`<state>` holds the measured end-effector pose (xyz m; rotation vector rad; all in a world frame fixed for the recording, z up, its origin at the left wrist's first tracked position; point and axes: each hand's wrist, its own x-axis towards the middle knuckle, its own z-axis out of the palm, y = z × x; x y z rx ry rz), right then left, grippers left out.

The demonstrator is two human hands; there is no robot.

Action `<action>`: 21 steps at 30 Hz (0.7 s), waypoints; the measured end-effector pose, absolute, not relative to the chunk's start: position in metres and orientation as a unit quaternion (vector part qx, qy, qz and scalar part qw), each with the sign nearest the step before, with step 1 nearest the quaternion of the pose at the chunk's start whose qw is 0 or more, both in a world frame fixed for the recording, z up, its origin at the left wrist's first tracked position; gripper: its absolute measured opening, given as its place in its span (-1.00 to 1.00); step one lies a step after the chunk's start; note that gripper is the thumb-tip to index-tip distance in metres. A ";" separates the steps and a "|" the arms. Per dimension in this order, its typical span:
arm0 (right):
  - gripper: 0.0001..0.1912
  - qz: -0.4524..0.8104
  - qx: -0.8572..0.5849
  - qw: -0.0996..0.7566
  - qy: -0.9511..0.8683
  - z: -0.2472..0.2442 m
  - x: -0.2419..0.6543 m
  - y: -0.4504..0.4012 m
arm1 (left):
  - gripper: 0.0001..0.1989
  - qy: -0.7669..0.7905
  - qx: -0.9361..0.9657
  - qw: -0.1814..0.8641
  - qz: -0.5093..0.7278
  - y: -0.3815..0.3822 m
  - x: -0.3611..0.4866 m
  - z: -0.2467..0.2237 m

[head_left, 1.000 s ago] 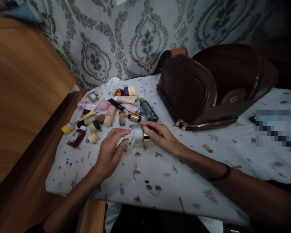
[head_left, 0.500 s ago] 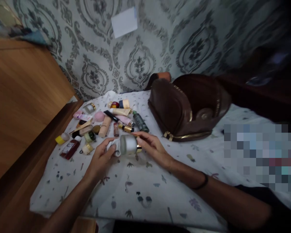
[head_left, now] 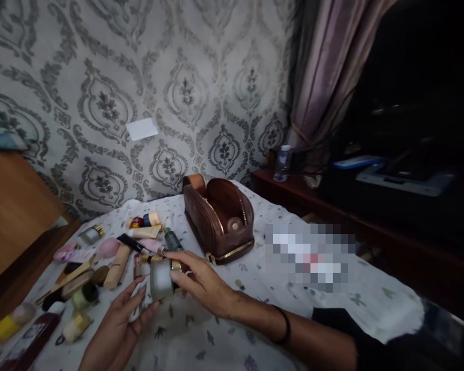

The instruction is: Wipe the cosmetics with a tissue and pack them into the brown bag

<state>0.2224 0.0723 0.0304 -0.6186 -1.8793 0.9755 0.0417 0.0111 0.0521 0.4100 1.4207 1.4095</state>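
while your right hand [head_left: 206, 286] grips a frosted, gold-lidded cylindrical jar [head_left: 161, 281], your left hand [head_left: 116, 322] pinches crumpled white cloth [head_left: 136, 308]. a smooth brown bag [head_left: 203, 225] gapes beyond.

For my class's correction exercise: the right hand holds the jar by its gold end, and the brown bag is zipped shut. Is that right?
Not quite: the brown bag is unzipped and open, as the head view shows. The right hand holds the jar by its gold end.
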 end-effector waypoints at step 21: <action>-0.87 0.094 -0.503 0.154 -0.845 0.107 0.303 0.231 | -0.46 0.611 0.392 0.409 0.553 0.045 0.045 0.033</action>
